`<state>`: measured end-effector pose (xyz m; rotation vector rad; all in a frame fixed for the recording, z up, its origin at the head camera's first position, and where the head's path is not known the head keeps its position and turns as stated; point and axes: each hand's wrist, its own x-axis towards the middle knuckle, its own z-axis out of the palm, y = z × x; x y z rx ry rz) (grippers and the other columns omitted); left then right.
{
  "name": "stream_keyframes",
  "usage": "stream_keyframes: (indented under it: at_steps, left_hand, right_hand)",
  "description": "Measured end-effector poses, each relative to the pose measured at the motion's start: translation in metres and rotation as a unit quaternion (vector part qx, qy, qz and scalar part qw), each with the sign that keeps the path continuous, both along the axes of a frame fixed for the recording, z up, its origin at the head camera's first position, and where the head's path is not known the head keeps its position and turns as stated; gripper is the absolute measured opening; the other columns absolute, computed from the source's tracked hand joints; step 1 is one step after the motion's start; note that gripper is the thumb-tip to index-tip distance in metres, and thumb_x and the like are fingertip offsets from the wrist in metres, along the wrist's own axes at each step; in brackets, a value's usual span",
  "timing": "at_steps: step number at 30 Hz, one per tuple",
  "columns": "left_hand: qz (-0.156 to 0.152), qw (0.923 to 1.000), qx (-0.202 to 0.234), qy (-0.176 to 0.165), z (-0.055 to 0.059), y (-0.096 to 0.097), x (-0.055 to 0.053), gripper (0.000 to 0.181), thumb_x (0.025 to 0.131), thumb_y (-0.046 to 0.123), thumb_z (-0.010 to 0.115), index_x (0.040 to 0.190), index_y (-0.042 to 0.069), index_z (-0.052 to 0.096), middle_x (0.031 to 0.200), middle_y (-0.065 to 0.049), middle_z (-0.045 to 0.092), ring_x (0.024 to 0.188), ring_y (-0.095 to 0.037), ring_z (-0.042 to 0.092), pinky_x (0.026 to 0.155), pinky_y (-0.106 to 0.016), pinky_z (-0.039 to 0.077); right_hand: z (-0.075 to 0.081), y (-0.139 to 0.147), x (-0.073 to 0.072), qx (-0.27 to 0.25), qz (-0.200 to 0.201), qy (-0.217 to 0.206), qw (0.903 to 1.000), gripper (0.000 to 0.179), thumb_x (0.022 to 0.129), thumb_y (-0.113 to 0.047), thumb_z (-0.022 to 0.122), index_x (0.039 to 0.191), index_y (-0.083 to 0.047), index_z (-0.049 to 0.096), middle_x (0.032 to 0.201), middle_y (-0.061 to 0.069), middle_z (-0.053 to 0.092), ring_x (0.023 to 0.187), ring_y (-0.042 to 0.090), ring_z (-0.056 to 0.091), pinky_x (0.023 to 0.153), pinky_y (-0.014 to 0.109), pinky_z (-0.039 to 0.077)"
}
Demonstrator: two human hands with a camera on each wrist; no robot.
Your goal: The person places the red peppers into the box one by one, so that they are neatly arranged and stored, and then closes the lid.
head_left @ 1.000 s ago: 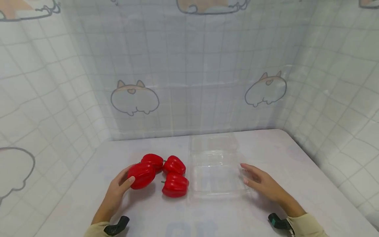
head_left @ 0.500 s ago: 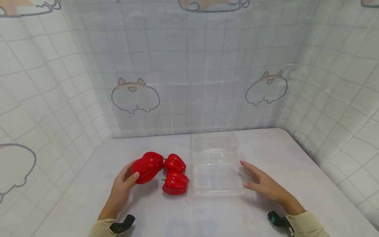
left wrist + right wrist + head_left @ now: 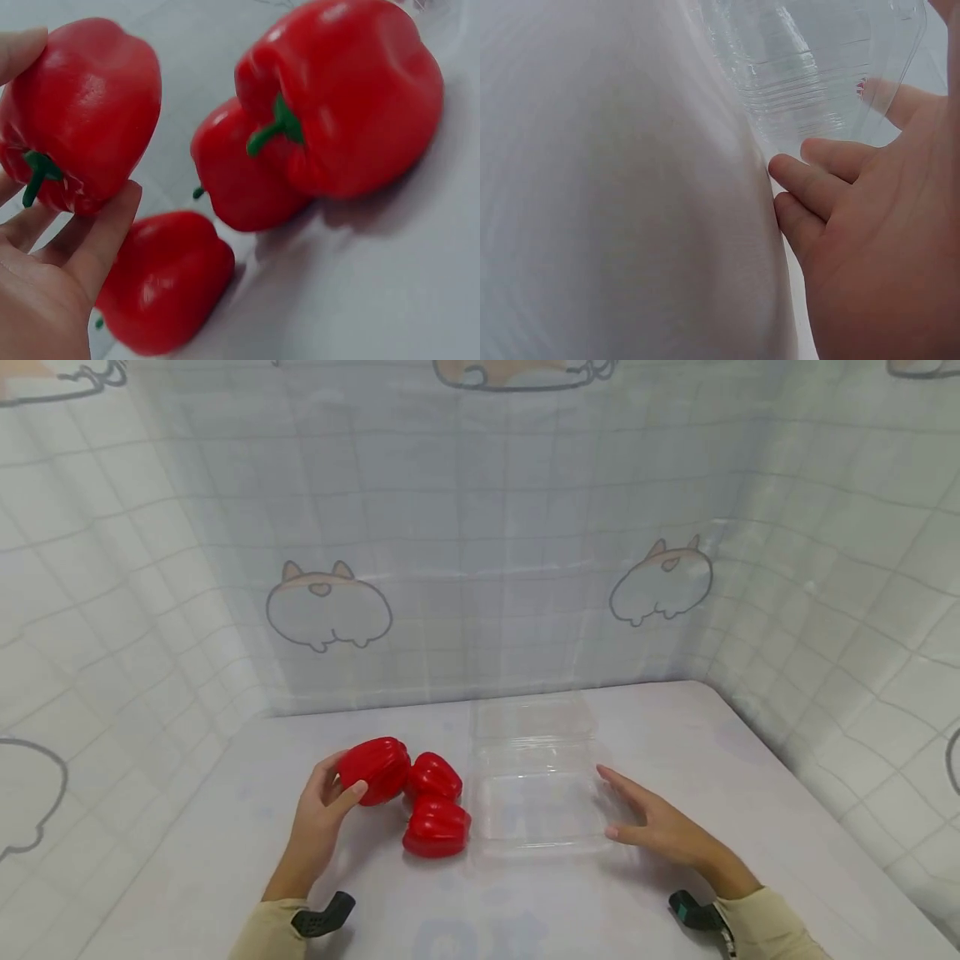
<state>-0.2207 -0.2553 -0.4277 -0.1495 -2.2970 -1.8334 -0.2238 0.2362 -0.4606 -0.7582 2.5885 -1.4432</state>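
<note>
My left hand (image 3: 313, 827) grips a glossy red bell pepper (image 3: 372, 770) with thumb and fingers, clear of the tabletop. Its green stem shows in the left wrist view, where three more red bell peppers stand nearby: a large one (image 3: 352, 97), a middle one (image 3: 247, 169) and a lower one (image 3: 169, 285). From the head view, one of these is hidden behind the held pepper. A clear plastic clamshell box (image 3: 536, 810) lies with its lid folded back, to the right of the peppers. At its right side rests my right hand (image 3: 663, 831), fingers extended and holding nothing.
A white table (image 3: 480, 910) carries everything. Its far edge meets a grid-patterned cloth wall (image 3: 465, 568) with cartoon animals, and similar cloth hangs at both sides. Black devices are strapped at the left wrist (image 3: 324, 917) and right wrist (image 3: 693, 910).
My left hand has carried the held pepper away from me and slightly right, now covering the rear pepper in the head view. The right hand stays beside the box.
</note>
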Motion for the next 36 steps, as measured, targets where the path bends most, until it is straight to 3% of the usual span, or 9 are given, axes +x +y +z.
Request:
stream_keyframes:
  at_steps: [7, 17, 21, 26, 32, 36]
  left_hand:
    - [-0.011, 0.9999, 0.001, -0.008, 0.009, 0.011, -0.013, 0.072, 0.095, 0.033, 0.070, 0.149, 0.012, 0.028, 0.148, -0.007, 0.042, 0.137, -0.026, 0.038, 0.091, -0.017, 0.049]
    - [-0.047, 0.9987, 0.011, -0.015, 0.018, 0.026, -0.021, 0.074, 0.093, 0.029, 0.072, 0.148, 0.010, 0.026, 0.146, -0.010, 0.044, 0.133, -0.028, 0.041, 0.091, -0.023, 0.051]
    - [-0.059, 0.9982, -0.001, -0.008, 0.019, 0.029, -0.023, 0.079, 0.093, 0.031, 0.072, 0.155, 0.021, 0.024, 0.148, -0.009, 0.043, 0.134, -0.029, 0.042, 0.092, -0.023, 0.051]
    - [-0.079, 0.9964, -0.029, 0.005, 0.019, 0.035, -0.025, 0.077, 0.092, 0.034, 0.073, 0.156, 0.035, 0.031, 0.150, -0.005, 0.044, 0.134, -0.029, 0.044, 0.094, -0.033, 0.053]
    - [-0.082, 0.9965, -0.013, 0.010, 0.020, 0.050, -0.027, 0.073, 0.091, 0.031, 0.074, 0.154, 0.033, 0.036, 0.148, -0.006, 0.045, 0.131, -0.031, 0.045, 0.096, -0.054, 0.050]
    - [-0.098, 0.9949, -0.013, 0.020, 0.019, 0.060, -0.029, 0.075, 0.090, 0.028, 0.075, 0.154, 0.029, 0.036, 0.146, -0.006, 0.046, 0.130, -0.031, 0.046, 0.094, -0.050, 0.053]
  right_hand:
    - [-0.004, -0.001, 0.001, -0.012, 0.007, 0.013, 0.9998, 0.071, 0.098, -0.022, 0.065, 0.158, -0.008, 0.028, 0.162, 0.011, 0.028, 0.148, 0.037, 0.022, 0.106, 0.006, 0.015]
    - [0.000, 0.000, 0.002, -0.012, 0.006, 0.018, 0.9997, 0.074, 0.097, -0.022, 0.066, 0.158, -0.007, 0.027, 0.162, 0.016, 0.028, 0.148, 0.038, 0.023, 0.106, 0.005, 0.015]
    - [0.000, 0.000, 0.001, -0.011, 0.012, 0.017, 0.9997, 0.075, 0.097, -0.022, 0.066, 0.158, -0.007, 0.026, 0.162, 0.016, 0.027, 0.147, 0.038, 0.024, 0.106, 0.006, 0.016]
    - [-0.002, 0.000, 0.000, -0.016, 0.015, 0.009, 0.9997, 0.075, 0.097, -0.023, 0.067, 0.159, -0.009, 0.026, 0.162, 0.015, 0.027, 0.147, 0.037, 0.024, 0.105, 0.006, 0.017]
    - [-0.001, -0.001, 0.000, -0.009, 0.015, 0.018, 0.9997, 0.076, 0.097, -0.025, 0.067, 0.159, -0.010, 0.027, 0.162, 0.014, 0.029, 0.147, 0.036, 0.025, 0.106, 0.007, 0.017]
    - [0.001, -0.001, 0.001, 0.004, 0.006, 0.025, 0.9996, 0.073, 0.097, -0.027, 0.067, 0.158, -0.013, 0.030, 0.161, 0.008, 0.031, 0.147, 0.034, 0.025, 0.107, 0.007, 0.016]
